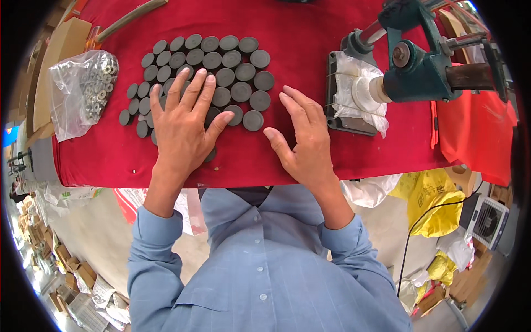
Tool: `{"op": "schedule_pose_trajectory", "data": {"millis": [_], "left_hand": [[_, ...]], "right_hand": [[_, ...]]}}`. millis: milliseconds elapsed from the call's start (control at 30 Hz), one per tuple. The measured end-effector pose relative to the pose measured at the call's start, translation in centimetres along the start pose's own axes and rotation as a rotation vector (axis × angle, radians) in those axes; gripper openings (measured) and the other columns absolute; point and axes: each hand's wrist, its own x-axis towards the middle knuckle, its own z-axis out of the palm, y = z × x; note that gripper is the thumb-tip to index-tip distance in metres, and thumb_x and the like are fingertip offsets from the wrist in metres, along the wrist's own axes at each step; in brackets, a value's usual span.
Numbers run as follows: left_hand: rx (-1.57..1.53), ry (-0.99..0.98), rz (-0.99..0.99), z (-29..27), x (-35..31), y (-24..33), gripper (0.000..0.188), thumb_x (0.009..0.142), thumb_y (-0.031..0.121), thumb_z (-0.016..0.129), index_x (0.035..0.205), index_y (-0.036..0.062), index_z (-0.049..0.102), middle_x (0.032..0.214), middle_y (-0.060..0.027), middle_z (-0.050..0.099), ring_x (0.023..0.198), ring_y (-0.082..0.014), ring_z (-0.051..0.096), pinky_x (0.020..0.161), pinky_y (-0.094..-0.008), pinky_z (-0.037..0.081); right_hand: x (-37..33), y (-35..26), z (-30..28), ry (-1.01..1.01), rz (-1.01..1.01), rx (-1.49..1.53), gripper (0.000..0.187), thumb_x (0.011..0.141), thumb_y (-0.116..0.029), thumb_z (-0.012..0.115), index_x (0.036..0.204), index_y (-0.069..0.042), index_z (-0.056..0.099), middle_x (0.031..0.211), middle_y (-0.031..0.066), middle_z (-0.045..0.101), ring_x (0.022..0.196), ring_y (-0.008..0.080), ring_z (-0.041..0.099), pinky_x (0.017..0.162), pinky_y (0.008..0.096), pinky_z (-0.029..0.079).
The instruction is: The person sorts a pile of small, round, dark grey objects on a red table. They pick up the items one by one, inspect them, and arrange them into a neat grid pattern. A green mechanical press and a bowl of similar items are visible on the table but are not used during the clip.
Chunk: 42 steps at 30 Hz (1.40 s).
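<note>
Many dark grey round discs lie flat in close rows on a red cloth. Over the left part of this group rests my left hand, palm down, its fingers spread and covering some discs. My right hand is to the right of the discs, just above the cloth, fingers stretched out, thumb apart and nothing held. The rightmost disc in the lower row is nearest to its thumb. Whether my left palm presses on the discs under it is hidden.
A green hand press stands at the right, its base partly wrapped in white plastic. On the left lies a clear bag of metal rings beside a cardboard box. The red cloth ends at the table's near edge.
</note>
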Motion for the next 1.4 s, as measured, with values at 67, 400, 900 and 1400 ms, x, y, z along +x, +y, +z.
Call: {"op": "schedule_pose_trajectory", "data": {"millis": [67, 400, 900, 1400], "left_hand": [[0.031, -0.021, 0.029, -0.3, 0.4, 0.0, 0.060, 0.105, 0.048, 0.069, 0.155, 0.0148, 0.066, 0.162, -0.0039, 0.061, 0.155, -0.0286, 0.048, 0.129, -0.0612, 0.025], [-0.153, 0.046, -0.033, -0.8, 0.8, 2.3, 0.058, 0.108, 0.040, 0.066, 0.158, 0.0105, 0.061, 0.165, -0.0059, 0.057, 0.156, -0.0295, 0.047, 0.129, -0.0630, 0.022], [-0.147, 0.039, 0.011, -0.2, 2.0, 3.9, 0.050, 0.103, 0.029, 0.070, 0.146, 0.0042, 0.069, 0.153, -0.0072, 0.065, 0.151, -0.0286, 0.052, 0.128, -0.0604, 0.026], [-0.431, 0.259, -0.169, -1.8, -7.4, 3.9, 0.050, 0.098, 0.005, 0.069, 0.147, -0.0023, 0.063, 0.150, -0.0188, 0.066, 0.147, -0.0387, 0.056, 0.127, -0.0534, 0.037]], "right_hand": [[0.0, 0.1, -0.1, -0.011, 0.003, -0.005, 0.063, 0.092, -0.020, 0.084, 0.146, 0.003, 0.062, 0.151, 0.0206, 0.061, 0.135, 0.0414, 0.059, 0.114, 0.0506, 0.048], [0.5, 0.3, -0.3, 0.029, -0.018, 0.050, 0.058, 0.090, -0.014, 0.084, 0.141, 0.004, 0.064, 0.146, 0.0202, 0.064, 0.131, 0.0405, 0.062, 0.110, 0.0499, 0.050], [0.0, 0.4, -0.4, 0.022, -0.019, 0.055, 0.054, 0.089, -0.011, 0.082, 0.138, 0.004, 0.066, 0.145, 0.0193, 0.066, 0.128, 0.0398, 0.063, 0.108, 0.0499, 0.051], [3.0, 1.0, 1.1, -0.036, -0.198, -0.271, 0.058, 0.086, 0.003, 0.068, 0.145, 0.003, 0.065, 0.159, 0.0134, 0.059, 0.134, 0.0304, 0.062, 0.104, 0.0435, 0.051]]}}
